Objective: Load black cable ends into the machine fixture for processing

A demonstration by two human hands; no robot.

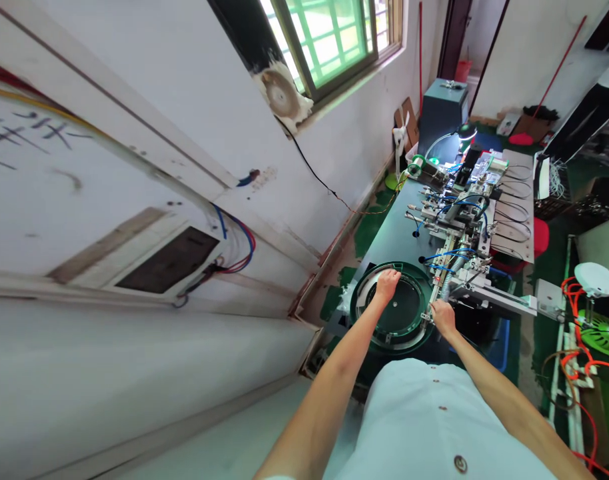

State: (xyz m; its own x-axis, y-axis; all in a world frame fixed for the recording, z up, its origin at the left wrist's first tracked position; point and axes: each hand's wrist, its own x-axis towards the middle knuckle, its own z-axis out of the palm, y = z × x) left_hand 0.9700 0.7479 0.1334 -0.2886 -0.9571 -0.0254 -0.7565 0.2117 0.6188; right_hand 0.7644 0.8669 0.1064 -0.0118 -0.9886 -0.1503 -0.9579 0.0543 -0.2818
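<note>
A round green vibratory feeder bowl (395, 320) with a pale metal track around its inside sits at the near end of the dark machine table. My left hand (387, 285) is over the far part of that track, its fingers drawn together; whatever they may hold is too small to see. On the right, my right hand (442, 318) is closed at the bowl's outlet, by the near end of a straight metal feed rail (442, 277). Its fingertips touch or nearly touch the small metal fittings there, and what lies between them is hidden.
Beyond the rail stands an assembly machine (459, 213) with blue air hoses and a lit lamp (467, 131). A metal arm (494, 297) juts out to the right. Below it is a blue bin (506, 343). Orange cables (574, 293) run by a green fan (602, 332). A white wall is on the left.
</note>
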